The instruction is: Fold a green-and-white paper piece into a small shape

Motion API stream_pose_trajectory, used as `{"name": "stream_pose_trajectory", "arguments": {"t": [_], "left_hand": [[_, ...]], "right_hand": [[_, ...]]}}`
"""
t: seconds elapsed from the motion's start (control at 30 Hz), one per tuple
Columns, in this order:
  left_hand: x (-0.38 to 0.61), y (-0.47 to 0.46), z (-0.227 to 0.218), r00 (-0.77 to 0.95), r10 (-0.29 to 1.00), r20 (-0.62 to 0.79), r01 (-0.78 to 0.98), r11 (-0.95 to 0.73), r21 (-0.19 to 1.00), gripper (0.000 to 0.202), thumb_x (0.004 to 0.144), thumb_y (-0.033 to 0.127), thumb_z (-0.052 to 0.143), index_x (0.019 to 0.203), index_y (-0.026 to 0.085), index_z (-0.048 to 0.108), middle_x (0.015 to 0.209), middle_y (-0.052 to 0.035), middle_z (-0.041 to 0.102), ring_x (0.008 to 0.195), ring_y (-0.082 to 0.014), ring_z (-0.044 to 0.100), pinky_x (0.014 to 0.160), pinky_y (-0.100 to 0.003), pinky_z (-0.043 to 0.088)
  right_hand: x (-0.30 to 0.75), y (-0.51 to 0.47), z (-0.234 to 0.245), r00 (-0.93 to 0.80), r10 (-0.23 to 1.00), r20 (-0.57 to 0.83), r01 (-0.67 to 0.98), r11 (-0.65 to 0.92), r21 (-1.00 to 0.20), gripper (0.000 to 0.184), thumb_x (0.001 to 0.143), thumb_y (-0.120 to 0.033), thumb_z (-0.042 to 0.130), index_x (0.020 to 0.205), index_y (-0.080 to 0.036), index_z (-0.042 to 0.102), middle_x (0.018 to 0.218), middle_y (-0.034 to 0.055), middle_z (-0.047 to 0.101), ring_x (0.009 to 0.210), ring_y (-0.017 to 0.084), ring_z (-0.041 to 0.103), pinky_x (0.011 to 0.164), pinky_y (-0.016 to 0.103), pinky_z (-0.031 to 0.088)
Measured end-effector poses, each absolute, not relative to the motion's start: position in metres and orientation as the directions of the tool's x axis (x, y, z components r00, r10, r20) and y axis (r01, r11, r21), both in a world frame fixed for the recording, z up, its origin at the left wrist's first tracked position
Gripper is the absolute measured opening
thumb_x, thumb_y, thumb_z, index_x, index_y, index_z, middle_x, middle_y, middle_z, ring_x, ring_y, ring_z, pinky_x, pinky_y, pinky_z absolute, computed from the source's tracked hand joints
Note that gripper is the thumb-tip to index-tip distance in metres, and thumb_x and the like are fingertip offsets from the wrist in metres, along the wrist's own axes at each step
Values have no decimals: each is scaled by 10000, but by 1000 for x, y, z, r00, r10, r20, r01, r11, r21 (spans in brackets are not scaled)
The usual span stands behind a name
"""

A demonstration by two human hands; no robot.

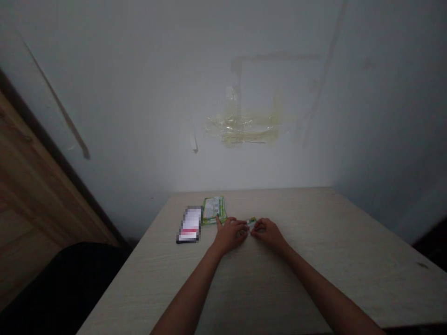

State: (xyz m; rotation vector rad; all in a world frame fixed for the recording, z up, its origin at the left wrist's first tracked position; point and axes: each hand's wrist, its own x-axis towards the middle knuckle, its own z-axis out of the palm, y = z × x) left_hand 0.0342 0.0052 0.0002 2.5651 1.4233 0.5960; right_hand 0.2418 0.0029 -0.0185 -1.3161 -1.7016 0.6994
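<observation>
Both my hands rest on a pale wooden table [314, 260], close together near its middle. Between them they pinch a small green and white packet [251, 222]. My left hand [230, 234] has its fingers curled on the packet's left end, its thumb sticking out towards a green and white pouch [213, 210] that lies flat just behind it. My right hand [268, 232] grips the packet's right end with bent fingers.
A phone [189, 224] lies face up left of the pouch. The table stands against a grey wall with old tape residue [242, 126]. A wooden panel [28, 186] leans at the left. A dark shape [59, 284] sits below the table's left edge.
</observation>
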Motion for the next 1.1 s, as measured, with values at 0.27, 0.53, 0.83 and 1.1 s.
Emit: {"name": "stream_pose_trajectory", "arguments": {"t": [0.27,0.53,0.83,1.1], "left_hand": [[35,5,1,468,847,252,786,-529,319,259,880,467,545,1114,429,648,1294,44,623,1298,-287,414,1059,-739,-84],[35,4,3,472,844,253,787,-533,310,275,875,452,557,1134,423,647,1308,33,617,1295,-285,412,1076,-727,-66],[35,4,2,475,842,256,781,-538,318,264,872,453,564,1122,434,647,1305,34,621,1301,-296,410,1055,-748,-65],[35,5,1,464,845,266,767,-533,357,253,868,447,575,1106,424,656,1285,33,635,1303,-296,409,1054,-732,-125]], "right_hand": [[243,8,-22,-40,950,310,549,280,-787,176,666,-277,706,810,-206,635,863,45,700,827,213,677,838,362,501],[245,12,-19,2,937,349,590,280,-757,139,690,-251,682,809,-218,618,865,43,686,858,217,661,826,354,499],[249,18,-15,57,928,369,617,258,-743,122,726,-270,654,818,-213,598,864,48,667,843,205,647,824,343,489],[250,28,-20,103,913,396,649,240,-722,116,747,-288,639,819,-221,576,830,36,683,864,218,645,805,341,477]]}}
